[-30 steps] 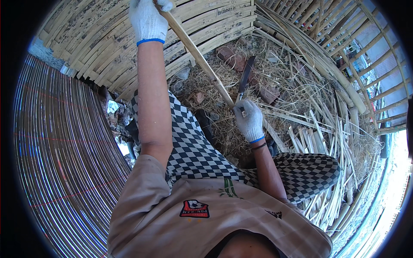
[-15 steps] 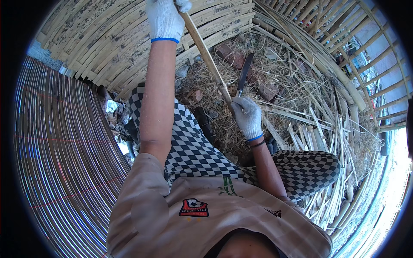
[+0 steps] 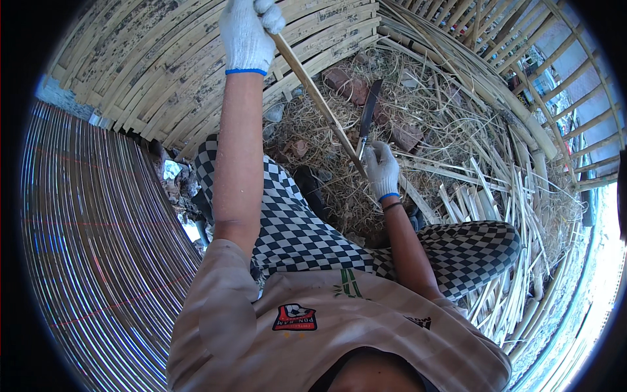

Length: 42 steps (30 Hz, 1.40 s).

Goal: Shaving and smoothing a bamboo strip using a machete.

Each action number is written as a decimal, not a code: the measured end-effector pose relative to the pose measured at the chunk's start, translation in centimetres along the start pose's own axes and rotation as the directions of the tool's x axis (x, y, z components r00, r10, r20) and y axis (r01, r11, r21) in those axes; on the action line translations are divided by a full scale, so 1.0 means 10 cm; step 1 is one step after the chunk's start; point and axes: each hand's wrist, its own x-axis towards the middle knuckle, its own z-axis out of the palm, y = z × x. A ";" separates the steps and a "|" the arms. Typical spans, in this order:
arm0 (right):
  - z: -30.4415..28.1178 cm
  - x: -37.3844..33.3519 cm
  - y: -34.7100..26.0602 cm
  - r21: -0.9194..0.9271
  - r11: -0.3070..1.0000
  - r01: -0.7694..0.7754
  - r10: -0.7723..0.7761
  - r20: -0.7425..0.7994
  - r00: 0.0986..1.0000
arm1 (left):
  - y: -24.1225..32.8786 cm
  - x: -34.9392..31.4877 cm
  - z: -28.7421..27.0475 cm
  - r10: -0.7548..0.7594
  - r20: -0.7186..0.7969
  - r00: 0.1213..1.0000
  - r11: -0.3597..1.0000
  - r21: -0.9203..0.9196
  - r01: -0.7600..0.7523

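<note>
My left hand, in a white knit glove with a blue cuff, is closed around the upper end of a long bamboo strip. The strip slants down toward my right hand, gloved alike, whose fingers are curled beside its lower end. What those fingers hold, if anything, is hidden. A knife with a long dark blade points away from me just beyond the right hand. Its pale metal neck meets the strip in view, and its handle is hidden.
Fibrous shavings and reddish brick pieces cover the ground. Split bamboo strips lie at right. A woven bamboo wall rises ahead and left, a bamboo lattice at right. A ribbed sheet stands at far left.
My right hand has shifted slightly right, and its thumb no longer lies over the bamboo strip. My left hand, still gripping, has come a little closer. The knife has hardly moved.
</note>
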 end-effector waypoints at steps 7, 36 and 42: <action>0.28 0.26 0.85 -0.366 0.919 -0.150 0.190 0.077 0.979 | -0.14 -0.23 -0.06 -0.001 0.120 0.993 0.984 0.179 -0.021; 0.53 0.73 0.60 -0.564 0.786 -0.254 0.303 -0.006 0.953 | -0.07 -1.50 -0.52 -0.436 -0.003 0.900 0.531 0.806 0.260; 0.53 1.02 0.71 -0.540 0.779 -0.318 0.379 0.002 0.925 | 0.45 -1.90 -0.28 -0.212 -0.029 0.977 0.659 0.734 0.165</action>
